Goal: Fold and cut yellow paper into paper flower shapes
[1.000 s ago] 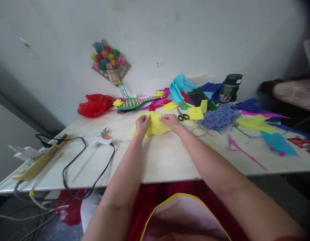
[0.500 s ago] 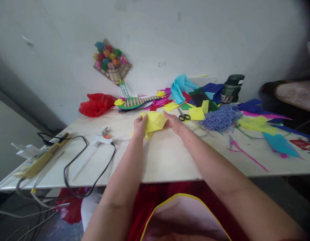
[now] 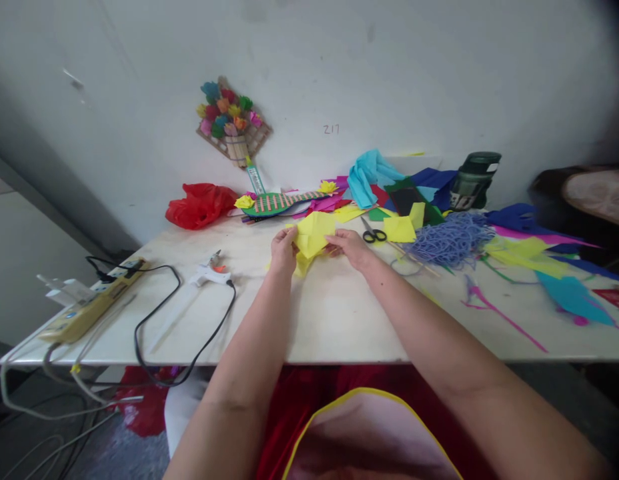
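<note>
White table [image 3: 339, 320], bare near edge; both hands on yellow paper [image 3: 313, 235].

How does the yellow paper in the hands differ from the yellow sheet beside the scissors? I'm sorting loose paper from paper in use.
The yellow paper is pinched between the left hand and right hand, raised and creased; the yellow sheet lies flat and untouched right of the scissors. The held paper looks larger. Both are the same bright yellow.

Right hand [image 3: 352, 248] fingers tucked behind yellow paper [image 3: 312, 235]; bench [image 3: 339, 313] cut off at 3 o'clock; wall writing [image 3: 331, 129] unreadable.
</note>
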### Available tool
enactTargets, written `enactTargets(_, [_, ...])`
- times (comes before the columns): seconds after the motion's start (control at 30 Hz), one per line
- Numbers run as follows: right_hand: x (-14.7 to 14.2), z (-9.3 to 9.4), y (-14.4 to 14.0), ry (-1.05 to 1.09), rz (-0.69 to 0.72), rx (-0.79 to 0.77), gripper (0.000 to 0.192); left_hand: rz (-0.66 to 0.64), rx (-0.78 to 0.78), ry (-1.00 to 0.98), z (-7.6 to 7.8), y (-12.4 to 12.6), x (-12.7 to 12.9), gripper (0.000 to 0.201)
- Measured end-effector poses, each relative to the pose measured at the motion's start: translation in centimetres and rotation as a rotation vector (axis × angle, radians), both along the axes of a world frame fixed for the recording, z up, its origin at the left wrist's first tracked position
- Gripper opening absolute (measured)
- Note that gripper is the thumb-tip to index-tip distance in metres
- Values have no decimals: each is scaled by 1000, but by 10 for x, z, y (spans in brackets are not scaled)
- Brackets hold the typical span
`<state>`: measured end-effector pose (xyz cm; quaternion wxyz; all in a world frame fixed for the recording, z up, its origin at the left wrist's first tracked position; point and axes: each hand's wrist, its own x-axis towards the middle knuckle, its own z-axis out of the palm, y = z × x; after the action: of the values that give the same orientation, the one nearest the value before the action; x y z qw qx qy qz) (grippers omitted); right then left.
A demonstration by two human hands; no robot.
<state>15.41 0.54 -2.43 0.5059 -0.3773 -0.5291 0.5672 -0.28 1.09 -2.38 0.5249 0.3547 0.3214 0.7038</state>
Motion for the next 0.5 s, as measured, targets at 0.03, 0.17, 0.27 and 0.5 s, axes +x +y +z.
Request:
enactTargets(0.03, [1,0,1,14,-9,7,12,-20,-16,9,1,-1,-1,27])
enactTargets(0.17, [5,1,2,31,-18,39,15,-111,-59,46,5,-3,-3,28])
enactTargets(0.27, [7,4,0,15,7,57,17,-145,-61,89,5,-4,-4,31])
enactTargets(0.5, [8,7,-4,-67,31,75,15,-192,-65,229,2,-7,-6,32])
